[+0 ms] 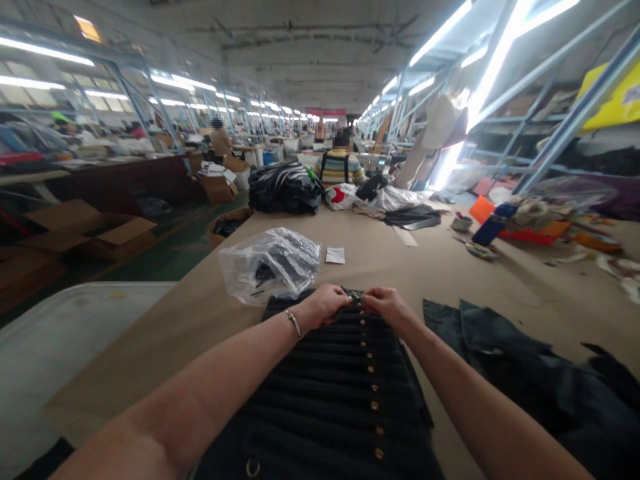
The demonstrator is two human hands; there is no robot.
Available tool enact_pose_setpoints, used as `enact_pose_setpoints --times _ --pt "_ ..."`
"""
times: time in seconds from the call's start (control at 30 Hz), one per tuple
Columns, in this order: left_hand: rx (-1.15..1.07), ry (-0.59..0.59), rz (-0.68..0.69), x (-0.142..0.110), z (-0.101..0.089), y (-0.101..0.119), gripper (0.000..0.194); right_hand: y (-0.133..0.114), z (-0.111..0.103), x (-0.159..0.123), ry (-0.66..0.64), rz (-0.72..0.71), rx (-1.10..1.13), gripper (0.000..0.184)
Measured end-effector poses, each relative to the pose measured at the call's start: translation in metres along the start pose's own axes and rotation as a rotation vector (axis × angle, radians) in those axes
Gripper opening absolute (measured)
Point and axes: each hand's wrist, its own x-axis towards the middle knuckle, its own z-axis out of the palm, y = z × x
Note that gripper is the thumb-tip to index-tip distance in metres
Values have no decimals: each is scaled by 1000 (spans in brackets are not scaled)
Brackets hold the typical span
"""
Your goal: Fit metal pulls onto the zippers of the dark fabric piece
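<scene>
Stacked dark garments (310, 373) lie overlapped in front of me, with a row of gold-coloured buttons or snaps running down their right side. At the far end of the stack, my left hand (327, 303) pinches the edge near the topmost fastener. Close beside it on the right, my right hand (387, 303) pinches the same edge, its fingertips closed. A small metallic fastener (356, 295) shows between the two hands. What exactly lies under the fingertips is too small to make out. A metal ring (253, 468) sits on the nearest garment at the lower left.
A clear plastic bag (273, 263) with dark contents and a white paper square (335, 255) lie beyond the stack. Dark cloth (525, 373) spreads at right. Scissors (481, 251), a blue box (495, 225) and a cup (461, 222) stand farther back. A person (343, 163) sits beyond the table.
</scene>
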Motion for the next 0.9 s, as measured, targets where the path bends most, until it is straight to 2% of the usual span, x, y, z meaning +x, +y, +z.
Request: enact_pose_setpoints --times 0.13,0.33,0.53,0.9 --pt "211 36 36 11 3 8 14 7 -11 8 -28 4 -157 21" --pt "435 -4 33 22 5 15 12 27 -9 15 -42 -10 -359 17" --pt "562 -37 27 27 11 18 14 35 -6 15 -61 -31 -514 13" --pt "671 5 35 31 14 16 13 39 2 20 -49 -51 -653 14"
